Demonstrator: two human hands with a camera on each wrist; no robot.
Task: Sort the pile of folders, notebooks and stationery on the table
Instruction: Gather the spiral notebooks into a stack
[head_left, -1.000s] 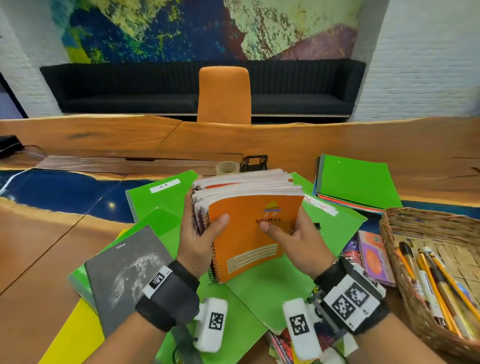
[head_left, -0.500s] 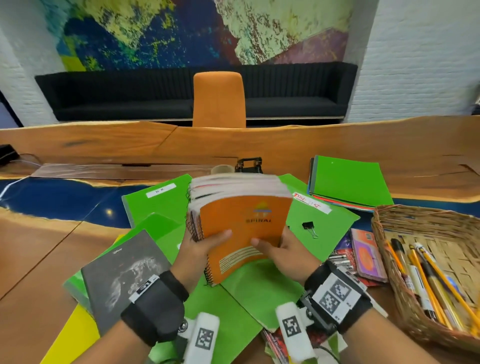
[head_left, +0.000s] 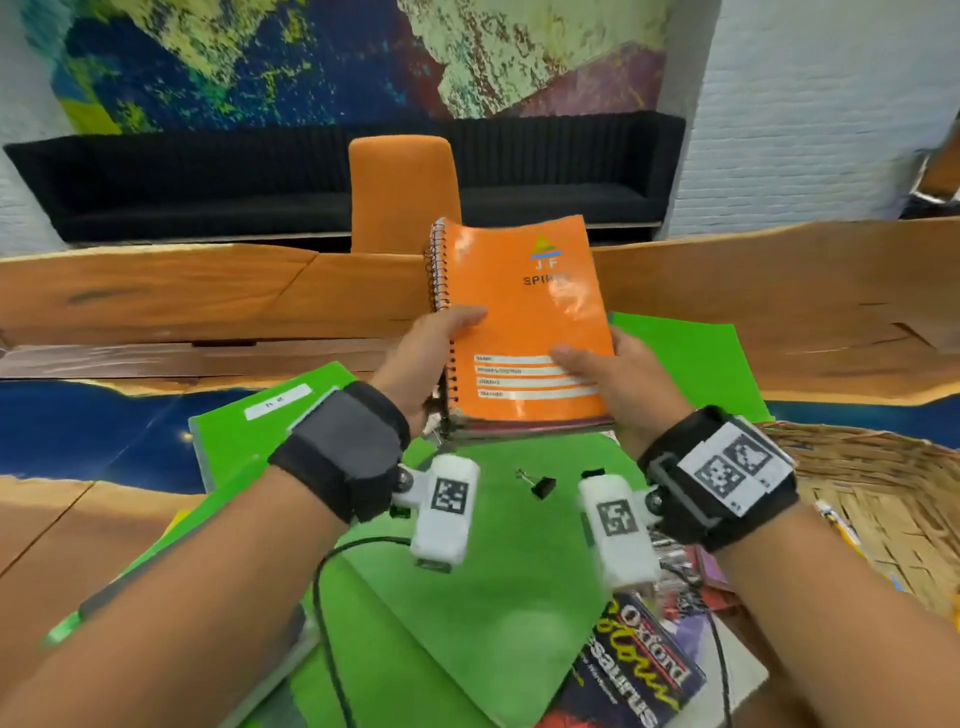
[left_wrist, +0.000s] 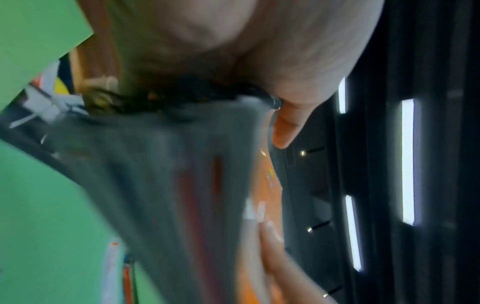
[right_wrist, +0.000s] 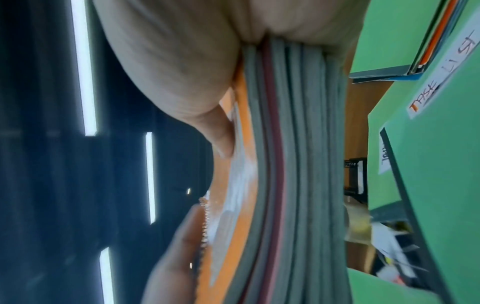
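Orange spiral notebooks (head_left: 524, 332), stacked, sit raised above the table (head_left: 130, 306) in my two-handed grip: left hand (head_left: 423, 358) clasps the coil edge, right hand (head_left: 618, 384) the opposite edge, thumbs on the cover. Green folders (head_left: 467, 597) lie below.

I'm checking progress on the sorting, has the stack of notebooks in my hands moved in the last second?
Yes. The notebook stack has risen and tipped upright: its top now overlaps the orange chair, where before it sat below it.
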